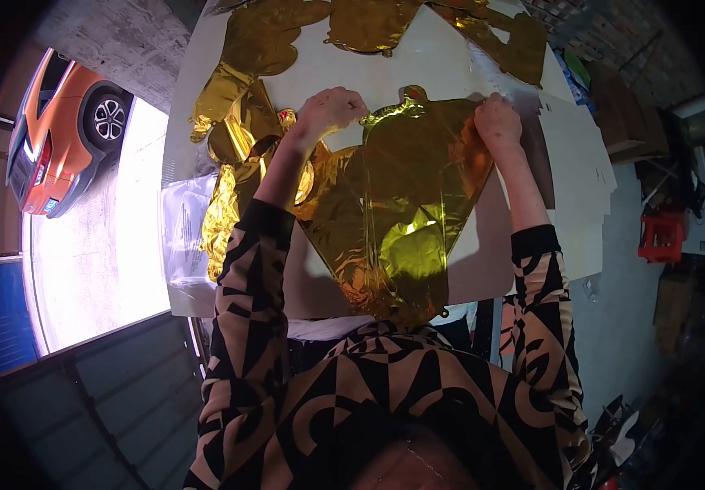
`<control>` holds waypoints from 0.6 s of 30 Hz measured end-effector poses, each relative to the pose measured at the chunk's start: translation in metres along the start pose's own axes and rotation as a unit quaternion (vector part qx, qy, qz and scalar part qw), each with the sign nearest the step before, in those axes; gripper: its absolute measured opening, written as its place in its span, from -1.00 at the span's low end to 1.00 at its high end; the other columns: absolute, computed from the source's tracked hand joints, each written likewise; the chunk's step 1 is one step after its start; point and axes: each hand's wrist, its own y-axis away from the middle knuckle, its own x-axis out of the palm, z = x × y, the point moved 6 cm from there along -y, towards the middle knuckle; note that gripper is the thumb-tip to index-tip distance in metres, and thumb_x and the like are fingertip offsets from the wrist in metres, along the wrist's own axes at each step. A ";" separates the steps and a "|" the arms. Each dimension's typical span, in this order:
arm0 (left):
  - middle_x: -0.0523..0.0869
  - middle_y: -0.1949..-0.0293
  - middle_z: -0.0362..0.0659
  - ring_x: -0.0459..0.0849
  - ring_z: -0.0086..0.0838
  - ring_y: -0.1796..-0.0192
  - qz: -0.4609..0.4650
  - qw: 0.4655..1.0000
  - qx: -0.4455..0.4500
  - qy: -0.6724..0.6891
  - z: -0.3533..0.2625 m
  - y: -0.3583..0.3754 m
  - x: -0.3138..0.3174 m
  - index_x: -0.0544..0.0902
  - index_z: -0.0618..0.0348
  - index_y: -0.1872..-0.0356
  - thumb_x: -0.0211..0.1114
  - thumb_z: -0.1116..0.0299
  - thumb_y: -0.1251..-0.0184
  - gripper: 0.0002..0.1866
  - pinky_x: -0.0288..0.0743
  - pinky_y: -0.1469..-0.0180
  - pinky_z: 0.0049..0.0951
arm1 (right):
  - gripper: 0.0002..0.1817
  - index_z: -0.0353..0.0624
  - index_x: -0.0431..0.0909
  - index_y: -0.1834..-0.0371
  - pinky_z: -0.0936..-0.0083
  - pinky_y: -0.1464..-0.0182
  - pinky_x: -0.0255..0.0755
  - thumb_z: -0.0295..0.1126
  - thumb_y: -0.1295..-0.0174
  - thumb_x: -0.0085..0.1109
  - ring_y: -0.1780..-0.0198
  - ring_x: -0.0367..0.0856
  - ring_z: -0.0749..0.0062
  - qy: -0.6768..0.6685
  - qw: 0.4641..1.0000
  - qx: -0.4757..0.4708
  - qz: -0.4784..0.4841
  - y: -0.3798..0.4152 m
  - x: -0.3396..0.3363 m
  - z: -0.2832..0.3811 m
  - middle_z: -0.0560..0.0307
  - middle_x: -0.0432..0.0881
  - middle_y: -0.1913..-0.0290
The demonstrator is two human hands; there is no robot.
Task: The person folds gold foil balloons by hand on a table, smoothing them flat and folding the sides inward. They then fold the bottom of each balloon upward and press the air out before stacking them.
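Observation:
A flat, uninflated gold foil balloon (405, 188) lies spread on the table in front of me, its lower end reaching the near edge. My left hand (332, 112) is closed, its fingertips pinching the balloon's upper left edge. At the upper right corner, my right hand (498, 126) is also closed, with the foil between its fingers; part of that grip is hidden by the hand itself. Crumpled gold foil balloons (242, 135) are heaped to the left, beside and partly behind my left forearm.
More flat gold foil pieces (364, 24) lie along the table's far side. Clear plastic bags (187, 233) sit at the left edge. Pale sheets (577, 188) cover the table's right side. A red stool (662, 235) stands on the floor at right; an orange car (62, 135) is outside at left.

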 end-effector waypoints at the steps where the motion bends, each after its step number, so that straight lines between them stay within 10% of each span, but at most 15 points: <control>1: 0.85 0.22 -0.22 0.80 -0.38 0.12 0.004 1.000 -0.005 0.005 -0.001 0.000 0.000 0.83 -0.04 0.09 0.33 0.03 -0.34 -0.68 0.62 -0.04 -0.34 | -0.64 -0.23 0.58 -0.07 -0.03 -0.13 0.63 -0.17 -0.43 0.14 -0.24 0.65 -0.12 0.020 0.999 -0.004 -0.028 0.007 -0.012 0.007 -0.17 0.65 -0.20; 5: 0.85 0.25 -0.21 0.80 -0.38 0.14 0.016 0.999 -0.019 0.025 -0.004 0.008 -0.007 0.84 0.01 0.15 0.35 0.04 -0.30 -0.68 0.63 -0.03 -0.36 | -0.61 0.05 0.57 -0.24 -0.17 -0.20 0.50 -0.34 -0.33 0.23 -0.43 0.41 0.02 0.022 0.970 -0.168 -0.176 0.043 -0.052 0.065 0.04 0.52 -0.36; 10: 0.86 0.27 -0.18 0.81 -0.39 0.16 0.027 0.998 -0.022 0.047 -0.005 0.013 -0.010 0.85 0.05 0.16 0.37 0.08 -0.28 -0.69 0.63 0.00 -0.38 | -0.46 0.30 0.53 -0.37 -0.11 -0.31 0.38 -0.37 -0.32 0.32 -0.44 0.39 0.10 -0.136 0.891 -0.420 -0.103 0.073 -0.048 0.130 0.24 0.52 -0.37; 18: 0.87 0.24 -0.18 0.81 -0.41 0.16 0.015 0.999 0.008 0.038 0.005 0.010 -0.006 0.86 0.04 0.11 0.38 0.09 -0.30 -0.69 0.64 -0.01 -0.39 | -0.70 0.10 0.55 -0.08 0.05 -0.33 0.35 -0.42 -0.32 0.32 -0.39 0.42 0.17 -0.163 0.899 -0.406 0.023 0.053 -0.025 0.143 0.23 0.54 -0.21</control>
